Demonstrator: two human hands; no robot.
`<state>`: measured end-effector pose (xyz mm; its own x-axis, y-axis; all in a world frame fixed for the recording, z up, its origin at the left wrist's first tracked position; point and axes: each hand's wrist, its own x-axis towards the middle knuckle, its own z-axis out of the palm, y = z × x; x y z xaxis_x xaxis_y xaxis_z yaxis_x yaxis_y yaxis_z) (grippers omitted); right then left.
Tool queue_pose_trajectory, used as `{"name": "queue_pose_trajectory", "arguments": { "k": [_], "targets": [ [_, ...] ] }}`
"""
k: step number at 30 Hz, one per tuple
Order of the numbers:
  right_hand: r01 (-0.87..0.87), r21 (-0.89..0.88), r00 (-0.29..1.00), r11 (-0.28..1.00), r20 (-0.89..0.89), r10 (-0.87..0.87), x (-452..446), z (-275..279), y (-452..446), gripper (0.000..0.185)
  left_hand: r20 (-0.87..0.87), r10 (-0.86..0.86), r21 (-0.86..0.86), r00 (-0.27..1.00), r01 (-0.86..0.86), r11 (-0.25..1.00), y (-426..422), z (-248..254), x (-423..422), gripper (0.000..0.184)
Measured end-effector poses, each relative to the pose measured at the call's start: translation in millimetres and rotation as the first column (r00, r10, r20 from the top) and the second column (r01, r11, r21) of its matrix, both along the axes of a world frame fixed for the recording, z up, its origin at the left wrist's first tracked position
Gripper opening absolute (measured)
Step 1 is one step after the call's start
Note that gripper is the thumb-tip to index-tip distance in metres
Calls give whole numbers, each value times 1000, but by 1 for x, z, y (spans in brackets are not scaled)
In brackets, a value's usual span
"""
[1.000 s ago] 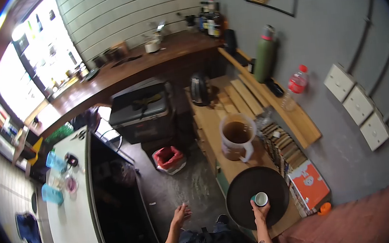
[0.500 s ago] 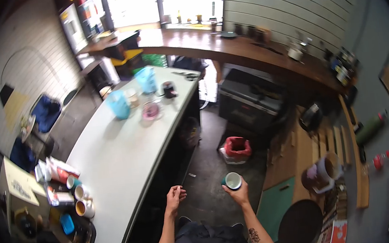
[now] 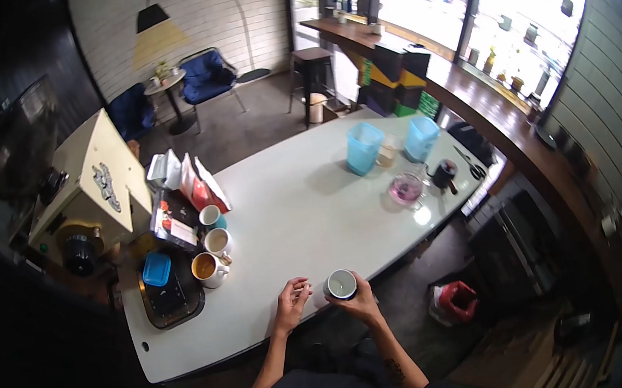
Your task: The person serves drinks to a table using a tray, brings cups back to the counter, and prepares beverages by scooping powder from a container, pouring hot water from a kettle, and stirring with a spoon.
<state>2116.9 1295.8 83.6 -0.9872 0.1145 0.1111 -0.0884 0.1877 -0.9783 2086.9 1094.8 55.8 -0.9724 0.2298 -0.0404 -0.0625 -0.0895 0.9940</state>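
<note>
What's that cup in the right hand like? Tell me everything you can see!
The cup is round, with a pale inside, a light rim and a darker outside, partly hidden by the right hand gripping it. It looks smooth, perhaps ceramic. Its mouth faces up, by the near edge of the white table.

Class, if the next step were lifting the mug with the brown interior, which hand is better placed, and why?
Probably the left hand: it looks empty and is nearer to the mug on the white table. The right hand holds a cup and sits farther away.
</note>
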Motion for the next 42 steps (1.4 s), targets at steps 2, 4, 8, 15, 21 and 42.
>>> {"name": "queue_pose_trajectory", "arguments": {
  "k": [2, 4, 8, 15, 21, 42],
  "targets": [
    [-70, 0, 997, 998, -11, 70, -25, -17, 1, 54, -10, 75, -5, 997, -75, 997, -1, -17, -8, 30],
    [-143, -12, 989, 990, -29, 142, -49, -33, 7, 54, -7, 133, -22, 991, -133, 991, 3, -25, -18, 30],
    [-236, -18, 972, 972, -6, 235, -83, -27, 27, 56, 2, 248, -82, 969, -247, 966, 24, -21, -35, 30],
    [-413, 6, 907, 911, 99, 410, -135, -13, 48, 63, -119, 424, -302, 898, -439, 846, 62, -10, -53, 26],
    [-566, 106, 824, 818, 84, 560, -155, -33, 48, 70, -335, 517, -427, 788, -616, 662, 80, -13, -55, 26],
    [-808, 59, 589, 586, 93, 803, -218, -43, 6, 83, -395, 410, -494, 822, -567, 660, 30, 6, -106, 73]
  ]
}}
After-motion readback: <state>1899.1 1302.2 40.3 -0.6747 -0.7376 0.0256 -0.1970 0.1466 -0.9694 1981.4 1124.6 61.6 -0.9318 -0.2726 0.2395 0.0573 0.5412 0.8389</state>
